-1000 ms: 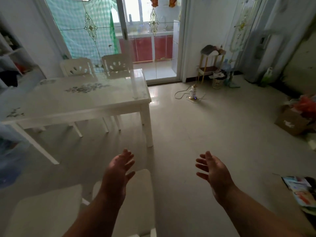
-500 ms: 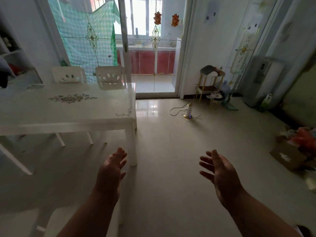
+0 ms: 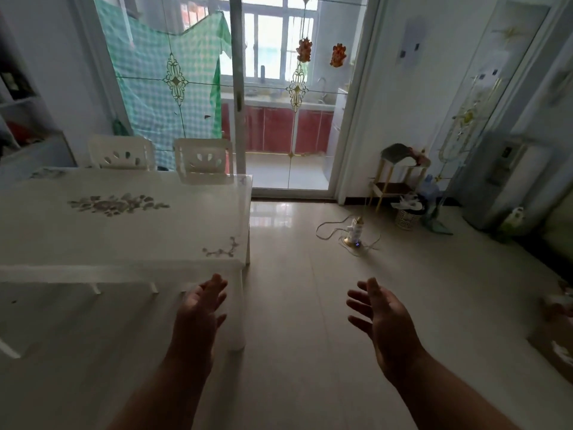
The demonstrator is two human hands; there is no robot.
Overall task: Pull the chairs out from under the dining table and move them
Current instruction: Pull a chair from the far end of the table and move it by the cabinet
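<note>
A white dining table (image 3: 130,243) with flower prints fills the left of the view. Two white chairs stand tucked in at its far side, the left chair (image 3: 122,153) and the right chair (image 3: 203,161), only their backs showing above the tabletop. My left hand (image 3: 198,311) hangs open in front of the table's near right leg, holding nothing. My right hand (image 3: 383,315) is open too, fingers apart, over bare floor to the right of the table. Neither hand touches a chair.
A glass sliding door (image 3: 238,97) stands behind the table. On the floor to the right lie a power strip with cable (image 3: 355,232), a small gold shelf (image 3: 400,173), a waste basket (image 3: 407,215) and a cardboard box (image 3: 558,339). Tiled floor stretches ahead.
The view has lifted and come closer to the table's right end. The white seats at the bottom left have dropped out of view. Both hands stay open and empty.
</note>
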